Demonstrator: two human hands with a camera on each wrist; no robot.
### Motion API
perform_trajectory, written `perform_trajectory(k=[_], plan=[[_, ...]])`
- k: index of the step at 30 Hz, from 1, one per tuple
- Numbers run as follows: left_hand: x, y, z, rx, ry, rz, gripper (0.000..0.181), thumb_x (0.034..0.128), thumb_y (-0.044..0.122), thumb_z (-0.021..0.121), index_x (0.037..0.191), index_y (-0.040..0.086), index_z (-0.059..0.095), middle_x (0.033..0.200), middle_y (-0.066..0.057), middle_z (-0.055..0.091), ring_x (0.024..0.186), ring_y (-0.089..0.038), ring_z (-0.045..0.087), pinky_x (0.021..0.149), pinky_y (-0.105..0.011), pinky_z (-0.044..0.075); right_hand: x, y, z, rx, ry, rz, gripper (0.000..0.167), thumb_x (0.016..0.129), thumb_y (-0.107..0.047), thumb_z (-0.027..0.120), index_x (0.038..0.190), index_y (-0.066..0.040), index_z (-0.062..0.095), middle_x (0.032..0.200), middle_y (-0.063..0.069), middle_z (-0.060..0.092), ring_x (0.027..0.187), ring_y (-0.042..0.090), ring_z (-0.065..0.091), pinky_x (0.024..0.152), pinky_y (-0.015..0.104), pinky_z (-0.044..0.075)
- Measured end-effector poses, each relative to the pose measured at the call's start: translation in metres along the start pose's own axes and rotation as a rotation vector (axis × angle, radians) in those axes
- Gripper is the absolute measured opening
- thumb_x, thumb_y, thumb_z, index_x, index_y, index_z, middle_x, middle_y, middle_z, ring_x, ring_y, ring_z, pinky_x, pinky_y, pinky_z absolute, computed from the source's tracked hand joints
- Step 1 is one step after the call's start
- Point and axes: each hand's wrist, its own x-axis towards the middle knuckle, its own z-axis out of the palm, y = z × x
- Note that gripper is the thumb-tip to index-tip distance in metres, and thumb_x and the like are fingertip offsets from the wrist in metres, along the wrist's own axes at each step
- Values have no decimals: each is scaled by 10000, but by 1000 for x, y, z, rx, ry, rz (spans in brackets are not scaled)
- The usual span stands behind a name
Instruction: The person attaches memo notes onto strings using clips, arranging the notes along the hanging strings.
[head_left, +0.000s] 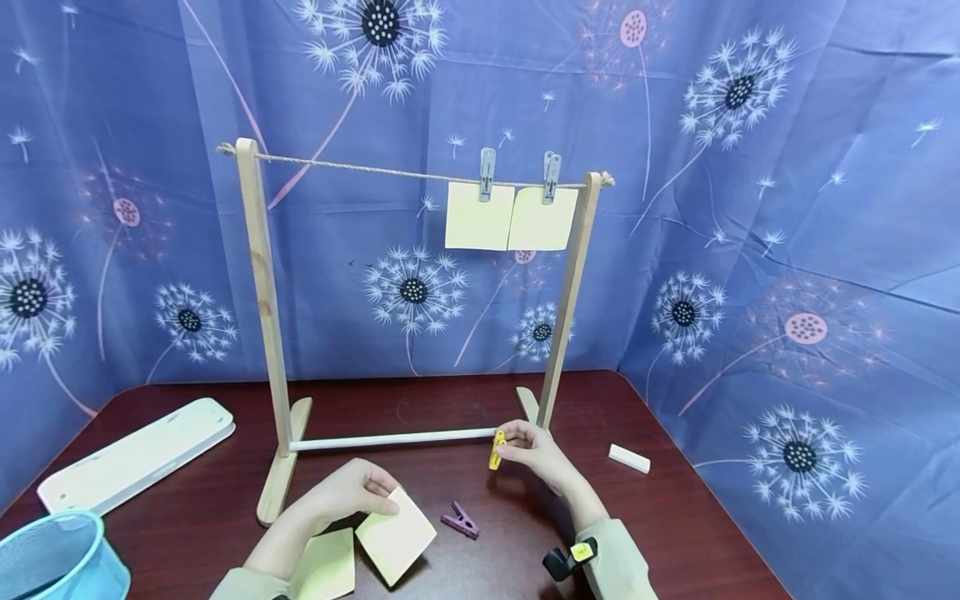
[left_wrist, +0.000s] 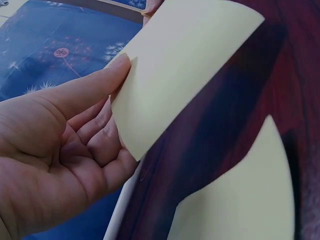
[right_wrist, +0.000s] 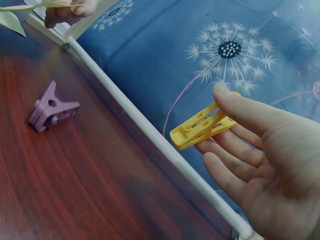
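My left hand (head_left: 352, 493) pinches a pale yellow sticky note (head_left: 397, 536) by one edge, thumb on its face, above the table. Beneath it, another yellow note (head_left: 330, 567) lies on the tabletop, partly covered by the left arm. A yellow clothespin (right_wrist: 202, 125) is held between the thumb and fingers of my right hand (head_left: 534, 454), near the rack's white bottom bar. Between the hands a purple clothespin (head_left: 461, 521) rests on the table. Two notes (head_left: 480, 218) hang side by side from the rope (head_left: 360, 167), each under a grey clothespin (head_left: 487, 173).
The wooden rack (head_left: 264, 308) stands across the back of the dark red table (head_left: 705, 533). At the left are a long white case (head_left: 138, 454) and a blue mesh basket (head_left: 71, 554). A small white block (head_left: 629, 458) lies right of the rack. Patterned blue cloth hangs behind.
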Motion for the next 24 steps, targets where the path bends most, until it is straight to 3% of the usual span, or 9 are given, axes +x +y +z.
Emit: perform_trajectory(k=[6,16,24], plan=[[3,4,-1,-2,81,-37,346,817,108,763,1060,-118,664,873,-50,689,817,-123,622,721,-300,546,5,-11,2,-31,4,-17,425,920,-68,652,1238,163,492,1089,155,641,938,39,627,842,237,531],[10,11,-9,22,225,-81,378,828,159,769,1105,-79,672,1012,-117,694,939,-181,628,758,-358,549,21,-46,1,-79,-5,-63,363,905,-45,652,1193,142,531,962,14,640,872,29,614,795,199,512],[20,18,-15,14,360,-98,355,809,111,777,1089,-83,675,998,-138,718,922,-188,653,760,-349,549,37,-81,2,-162,14,-98,348,906,-76,669,1211,62,574,1052,156,667,930,100,627,818,241,524]])
